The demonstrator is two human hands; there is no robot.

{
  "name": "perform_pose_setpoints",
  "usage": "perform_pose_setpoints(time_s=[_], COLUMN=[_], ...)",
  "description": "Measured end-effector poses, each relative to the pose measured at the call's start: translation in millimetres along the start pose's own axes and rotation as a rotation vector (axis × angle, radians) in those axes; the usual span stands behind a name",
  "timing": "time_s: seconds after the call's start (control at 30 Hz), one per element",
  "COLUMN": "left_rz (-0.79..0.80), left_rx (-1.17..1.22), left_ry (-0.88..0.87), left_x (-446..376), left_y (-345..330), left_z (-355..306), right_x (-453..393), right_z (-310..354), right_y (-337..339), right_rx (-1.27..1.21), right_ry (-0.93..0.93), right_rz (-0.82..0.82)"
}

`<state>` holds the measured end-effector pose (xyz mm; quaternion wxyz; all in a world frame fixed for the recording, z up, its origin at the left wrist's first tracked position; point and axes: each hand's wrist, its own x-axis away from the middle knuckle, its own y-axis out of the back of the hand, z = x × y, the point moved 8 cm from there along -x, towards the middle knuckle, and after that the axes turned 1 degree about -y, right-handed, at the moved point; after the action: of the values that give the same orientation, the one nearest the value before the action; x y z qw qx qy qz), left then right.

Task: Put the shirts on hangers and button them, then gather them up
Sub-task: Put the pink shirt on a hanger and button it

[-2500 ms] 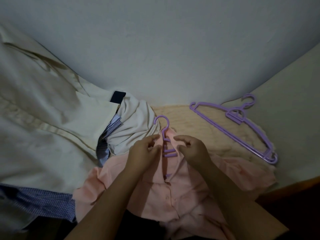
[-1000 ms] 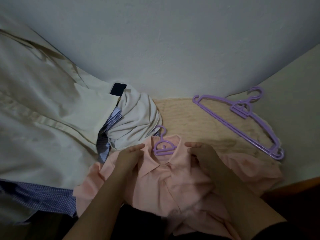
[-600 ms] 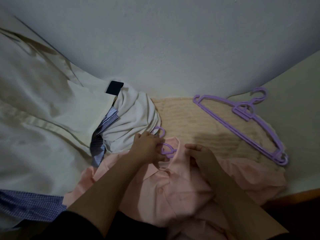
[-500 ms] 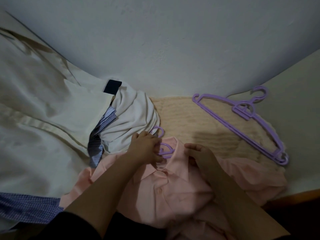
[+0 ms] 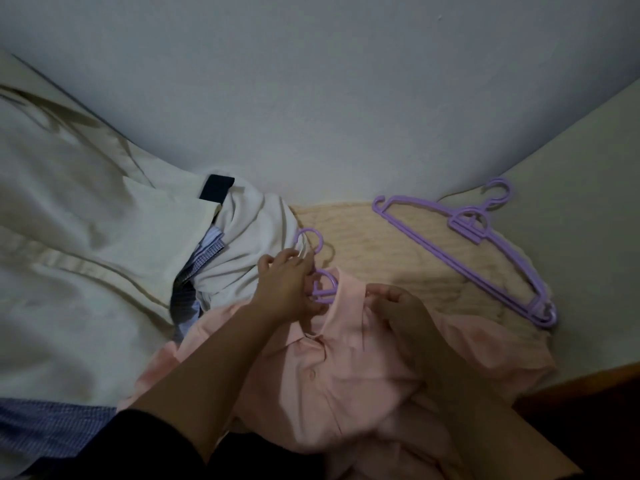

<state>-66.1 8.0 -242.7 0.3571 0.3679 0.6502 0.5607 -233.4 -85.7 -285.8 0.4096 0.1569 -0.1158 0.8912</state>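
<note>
We see a cream shirt (image 5: 86,244) filling the left, a pink shirt (image 5: 332,372) at lower centre. Our left hand (image 5: 287,285) grips its purple hanger (image 5: 323,289) by the neck; our right hand (image 5: 398,306) pinches the collar. Spare hangers (image 5: 478,251) lie at right.

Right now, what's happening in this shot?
A person is putting a pink shirt on a purple hanger. The left hand grips the hanger's neck at the collar; the right hand pinches the collar's other side. The hook pokes out above the collar. The placket below looks still open. A spare purple hanger lies to the right, and cream and checked shirts are heaped on the left.
</note>
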Motion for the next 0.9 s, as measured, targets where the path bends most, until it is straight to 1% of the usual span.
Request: perform_pose_setpoints(time_s=[0.03,0.13,0.23,0.3,0.43,0.5,0.6,0.7,0.73,0.8,0.83,0.9], left_rz=[-0.07,-0.324,-0.574,-0.685,-0.851,-0.901,-0.957,-1.038,-1.063,-1.101,-1.116,-1.138], left_rx=[-0.01,-0.041,-0.046,-0.042,0.002,-0.009,-0.026,0.034,0.061,0.081,0.082,0.091], left_ry=[-0.01,-0.098,-0.179,-0.236,-0.35,-0.378,-0.391,-0.386,-0.381,-0.382,-0.387,-0.398], left_x=[0.6,4.7,13.9,20.6,39.5,48.5,66.6,85.3,91.4,101.3,105.3,110.9], left_y=[16.2,75.8,144.6,194.5,288.7,322.9,367.6,410.5,423.4,444.0,452.5,467.0], left_z=[-1.7,-9.3,-24.9,-39.5,-64.1,-75.4,-86.6,-86.5,-86.2,-89.0,-91.4,-94.2], right_x=[4.8,22.9,50.3,70.6,115.1,132.4,163.4,195.9,207.5,229.6,240.9,257.4], right_z=[10.2,48.8,99.5,139.3,225.2,258.0,300.6,332.0,340.3,355.3,363.0,375.5], right_y=[2.3,12.1,4.6,-1.8,-14.3,-20.0,-21.4,-10.5,-7.7,-2.5,0.8,13.2], right_rx=[0.012,0.057,-0.041,-0.103,-0.123,-0.158,-0.212,-0.236,-0.173,0.046,0.153,0.336], right_ry=[0.031,0.131,0.252,0.341,0.52,0.569,0.642,0.744,0.792,0.935,1.023,1.154], right_rz=[-0.004,-0.088,-0.044,-0.006,0.016,0.027,0.036,0.029,0.009,-0.081,-0.16,-0.425])
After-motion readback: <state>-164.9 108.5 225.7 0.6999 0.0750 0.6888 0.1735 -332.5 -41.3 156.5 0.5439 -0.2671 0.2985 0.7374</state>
